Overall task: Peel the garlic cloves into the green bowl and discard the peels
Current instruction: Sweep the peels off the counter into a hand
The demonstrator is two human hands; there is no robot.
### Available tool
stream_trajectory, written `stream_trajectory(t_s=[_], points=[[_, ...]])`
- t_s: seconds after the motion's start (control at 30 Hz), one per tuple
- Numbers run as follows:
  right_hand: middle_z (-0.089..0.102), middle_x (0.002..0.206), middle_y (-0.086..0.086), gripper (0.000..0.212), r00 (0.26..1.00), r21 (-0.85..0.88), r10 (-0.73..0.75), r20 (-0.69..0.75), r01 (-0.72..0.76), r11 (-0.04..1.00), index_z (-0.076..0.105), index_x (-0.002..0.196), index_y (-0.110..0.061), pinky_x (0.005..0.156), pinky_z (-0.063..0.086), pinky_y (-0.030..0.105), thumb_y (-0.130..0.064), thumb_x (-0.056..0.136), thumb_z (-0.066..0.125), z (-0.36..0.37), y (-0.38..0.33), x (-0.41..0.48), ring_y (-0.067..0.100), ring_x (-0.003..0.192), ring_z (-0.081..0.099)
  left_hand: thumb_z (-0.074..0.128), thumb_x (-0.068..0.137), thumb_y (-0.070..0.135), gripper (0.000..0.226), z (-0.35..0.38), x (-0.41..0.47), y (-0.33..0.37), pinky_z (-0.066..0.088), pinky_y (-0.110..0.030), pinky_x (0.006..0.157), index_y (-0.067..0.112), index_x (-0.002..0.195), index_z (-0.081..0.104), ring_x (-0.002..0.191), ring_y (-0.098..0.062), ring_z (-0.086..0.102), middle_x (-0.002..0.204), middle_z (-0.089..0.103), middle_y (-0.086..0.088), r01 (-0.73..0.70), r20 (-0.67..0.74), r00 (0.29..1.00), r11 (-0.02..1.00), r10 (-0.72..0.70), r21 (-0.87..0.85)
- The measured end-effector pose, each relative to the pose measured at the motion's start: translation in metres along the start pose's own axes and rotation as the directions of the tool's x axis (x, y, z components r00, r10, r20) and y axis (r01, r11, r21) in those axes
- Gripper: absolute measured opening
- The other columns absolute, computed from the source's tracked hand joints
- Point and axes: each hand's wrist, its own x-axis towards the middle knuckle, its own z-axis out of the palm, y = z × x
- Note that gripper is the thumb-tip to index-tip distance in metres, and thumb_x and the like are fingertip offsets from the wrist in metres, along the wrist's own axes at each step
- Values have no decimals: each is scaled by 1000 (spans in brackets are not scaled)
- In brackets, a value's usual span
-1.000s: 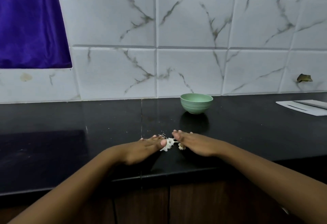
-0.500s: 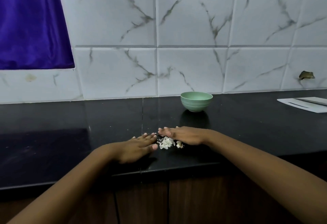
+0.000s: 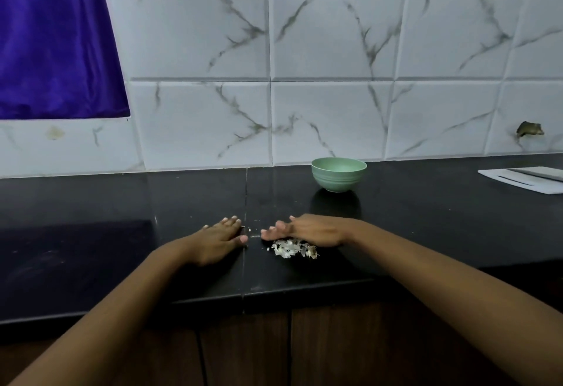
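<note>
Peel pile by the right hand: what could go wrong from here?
The peels lie loose against the flat right hand, not far from the front edge of the counter; a fast sweep could scatter them or push some onto the floor. Small flecks between the right hand and the left hand may get left behind.

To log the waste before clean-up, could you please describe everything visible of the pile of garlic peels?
The pile of garlic peels is a small, loose heap of thin, papery flakes, white with brownish bits at its right end. It lies on the black countertop toward the front edge, well in front of the green bowl. The right hand, fingers straight, rests against its far side and partly covers it; the left hand lies apart from it.
</note>
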Motion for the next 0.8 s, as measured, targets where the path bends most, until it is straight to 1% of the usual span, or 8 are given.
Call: stream_trajectory(t_s=[0.17,0.27,0.4,0.5,0.57,0.67,0.77,0.8], points=[[42,146,-4,93,963,214,47,-266,11,977,55,128,-42,111,13,26,-88,65,3,-14,3,-27,7,137,29,21,71,89,85,-5,-22,-2,3,-23,115,44,142,33,139,8,10,152,18,25,-254,12,960,884,281,-391],[38,149,1,85,960,145,91,-264,-54,988,53,132,-34,113,17,31,-75,76,5,-17,-9,-9,15,140,29,27,92,64,54,-11,-23,-7,9,-27,118,40,137,44,141,2,20,151,31,18,-237,-236,964,807,125,-541],[36,151,1,67,970,71,120,-214,-107,992,48,138,-27,113,18,34,-59,93,10,-15,-16,20,19,141,28,19,103,38,50,-6,-22,1,-3,-25,115,22,150,19,138,3,2,153,4,16,-155,1,987,968,158,-196],[35,152,1,64,981,9,149,-127,-149,989,42,142,-30,114,20,35,-61,94,12,-11,-12,34,20,140,30,25,100,41,43,-16,-32,10,17,-9,108,30,134,49,124,16,28,134,35,29,-179,40,975,878,219,-445],[35,152,1,64,992,-55,112,-63,-115,992,39,143,-35,116,21,38,-64,93,11,-5,-11,34,22,140,31,29,94,47,39,-19,-39,5,28,0,97,40,113,62,108,26,44,113,55,40,-236,-84,970,787,230,-571],[40,149,2,67,999,-112,31,-20,-33,993,43,140,-35,115,23,37,-65,91,9,-1,-13,19,20,136,37,51,81,62,35,-16,-39,-11,34,-11,102,42,104,66,107,19,52,105,62,36,-303,-324,937,758,129,-577],[57,133,-5,81,997,-45,-64,-35,62,997,63,123,-27,111,29,30,-69,83,6,-9,-15,-8,9,127,48,74,79,31,5,-12,-36,-12,50,-20,85,36,78,72,87,5,66,87,73,17,-239,-479,878,864,-2,-442],[64,124,-6,82,993,7,-81,-83,82,997,68,116,-22,109,32,26,-68,83,8,-13,-16,-14,5,121,52,77,77,27,14,-11,-37,-8,51,-22,81,35,68,70,82,2,67,82,74,13,-203,-519,854,896,-35,-394]])
